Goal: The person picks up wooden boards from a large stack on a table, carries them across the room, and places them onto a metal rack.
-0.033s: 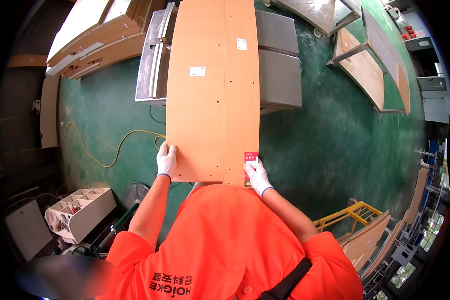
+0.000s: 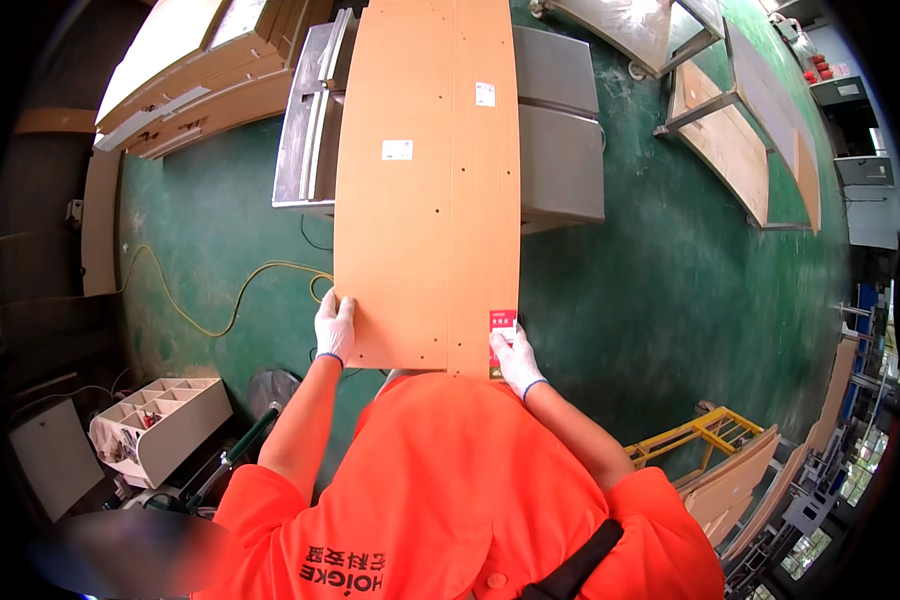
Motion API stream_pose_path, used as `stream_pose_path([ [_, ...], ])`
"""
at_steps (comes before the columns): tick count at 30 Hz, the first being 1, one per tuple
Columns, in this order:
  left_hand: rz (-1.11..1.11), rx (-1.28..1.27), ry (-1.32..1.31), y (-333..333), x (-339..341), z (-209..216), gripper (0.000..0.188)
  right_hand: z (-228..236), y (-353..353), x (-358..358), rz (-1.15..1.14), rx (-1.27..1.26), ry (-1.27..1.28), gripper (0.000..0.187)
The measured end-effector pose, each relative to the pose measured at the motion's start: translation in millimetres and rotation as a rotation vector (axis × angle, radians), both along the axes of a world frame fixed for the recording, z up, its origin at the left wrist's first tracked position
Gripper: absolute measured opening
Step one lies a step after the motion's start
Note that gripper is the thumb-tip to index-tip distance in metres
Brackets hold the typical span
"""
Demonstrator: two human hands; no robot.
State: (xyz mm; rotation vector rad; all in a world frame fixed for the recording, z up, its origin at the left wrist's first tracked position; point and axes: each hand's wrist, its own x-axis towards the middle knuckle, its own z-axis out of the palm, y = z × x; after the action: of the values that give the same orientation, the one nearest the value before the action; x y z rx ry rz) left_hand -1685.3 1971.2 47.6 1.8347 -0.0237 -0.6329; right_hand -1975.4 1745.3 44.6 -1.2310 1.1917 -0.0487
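Note:
A long, flat cardboard carton [image 2: 400,250] stretches away from my body, with a lengthwise seam and several small dark holes. Its far part lies across a grey metal-topped bench [image 2: 560,150]. My left hand [image 2: 334,325] grips the left edge near the close end, thumb on top. At the right edge, my right hand [image 2: 515,362] holds the carton beside a red label [image 2: 503,319], partly covering it. Both hands wear white gloves, and their fingers under the carton are hidden. Two white labels are on the surface: one left of the seam [image 2: 397,150], another farther right [image 2: 485,94].
Stacked boards [image 2: 190,80] stand at the far left. A yellow hose [image 2: 240,300] crosses the green floor. A compartmented box [image 2: 175,415] is at the lower left. Metal-framed trolleys [image 2: 720,110] stand far right, and a yellow frame [image 2: 705,430] sits at the lower right.
The carton has shifted very slightly toward me. Both hands keep their grip on its edges.

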Motion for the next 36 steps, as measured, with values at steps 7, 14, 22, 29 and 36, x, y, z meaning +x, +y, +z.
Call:
stream_pose_path([
  [7,-0.018,0.048,-0.010,27,-18,-4,0.041,-5,-3,0,-0.005,0.010,-0.003,0.038],
  [14,-0.006,-0.041,0.027,7,-9,21,0.051,-54,-2,-17,0.109,-0.144,0.127,0.053],
  [22,0.082,-0.115,0.080,8,-25,15,0.041,-28,-34,-24,0.417,0.085,0.091,0.077],
  [29,1.013,0.292,-0.006,6,-159,-20,0.076,91,-132,-74,0.508,-0.081,0.270,0.078],
  [36,0.596,-0.231,0.622,-144,-263,13,0.075,49,-285,-276,0.175,-0.164,0.263,0.046],
])
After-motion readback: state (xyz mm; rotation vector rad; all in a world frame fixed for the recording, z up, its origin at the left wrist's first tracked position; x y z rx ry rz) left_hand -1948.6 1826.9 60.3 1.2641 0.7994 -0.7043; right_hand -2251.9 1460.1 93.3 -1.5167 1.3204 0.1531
